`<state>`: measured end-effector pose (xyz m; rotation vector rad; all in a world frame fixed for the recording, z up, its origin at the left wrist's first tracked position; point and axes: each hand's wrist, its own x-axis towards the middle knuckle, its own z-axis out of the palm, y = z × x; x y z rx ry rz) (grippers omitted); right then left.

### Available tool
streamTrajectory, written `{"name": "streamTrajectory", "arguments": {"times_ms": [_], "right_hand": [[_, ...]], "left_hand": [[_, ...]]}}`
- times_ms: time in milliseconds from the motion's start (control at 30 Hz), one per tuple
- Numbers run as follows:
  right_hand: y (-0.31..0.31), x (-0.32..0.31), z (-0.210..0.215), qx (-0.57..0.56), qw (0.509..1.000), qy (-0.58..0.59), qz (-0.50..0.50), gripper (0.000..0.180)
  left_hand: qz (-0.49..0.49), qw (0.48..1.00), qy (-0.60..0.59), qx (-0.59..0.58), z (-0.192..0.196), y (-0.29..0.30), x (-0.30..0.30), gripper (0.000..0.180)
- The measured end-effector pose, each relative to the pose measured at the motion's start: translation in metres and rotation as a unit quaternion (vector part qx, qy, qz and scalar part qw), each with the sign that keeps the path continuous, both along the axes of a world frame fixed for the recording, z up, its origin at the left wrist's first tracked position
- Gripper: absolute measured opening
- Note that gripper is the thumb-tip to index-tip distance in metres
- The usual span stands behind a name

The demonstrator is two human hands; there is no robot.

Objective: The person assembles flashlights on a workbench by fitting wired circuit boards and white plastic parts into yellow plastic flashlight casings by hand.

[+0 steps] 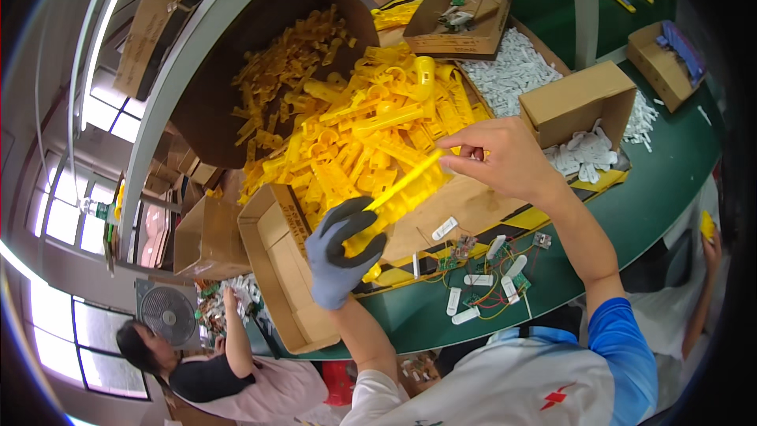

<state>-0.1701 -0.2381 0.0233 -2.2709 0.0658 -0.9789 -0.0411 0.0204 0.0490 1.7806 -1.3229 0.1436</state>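
Hands: gloved left, bare right grip yellow plastic part above brown carton.

White plastic parts, cardboard boxes

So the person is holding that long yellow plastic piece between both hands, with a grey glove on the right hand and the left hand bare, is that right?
Not quite: the gloves are swapped. In the head view the grey glove is on the left hand, and the right hand is bare. Both do hold the long yellow plastic piece between them, above the heap of yellow plastic parts.
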Motion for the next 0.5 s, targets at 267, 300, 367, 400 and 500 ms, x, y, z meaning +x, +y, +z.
{"name": "streamTrajectory", "arguments": {"times_ms": [267,300,367,400,500], "right_hand": [[0.030,-0.002,-0.004,-0.075,0.994,-0.076,-0.020,0.017],[0.032,0.002,-0.007,-0.078,0.995,-0.066,-0.020,0.017],[0.035,0.012,-0.012,-0.158,0.980,-0.062,-0.103,0.013],[0.034,0.013,-0.012,-0.159,0.981,-0.056,-0.096,0.013],[0.031,0.019,-0.014,-0.144,0.982,-0.075,-0.093,0.013]], "left_hand": [[-0.063,0.996,-0.026,0.056,0.013,-0.014,0.003,0.033],[-0.080,0.994,-0.019,0.067,0.011,-0.015,0.007,0.032],[-0.065,0.997,0.016,0.042,0.005,-0.015,0.014,0.034],[-0.060,0.997,0.037,0.010,0.000,-0.014,0.019,0.034],[-0.051,0.996,0.075,-0.020,-0.006,-0.016,0.031,0.035]]}}
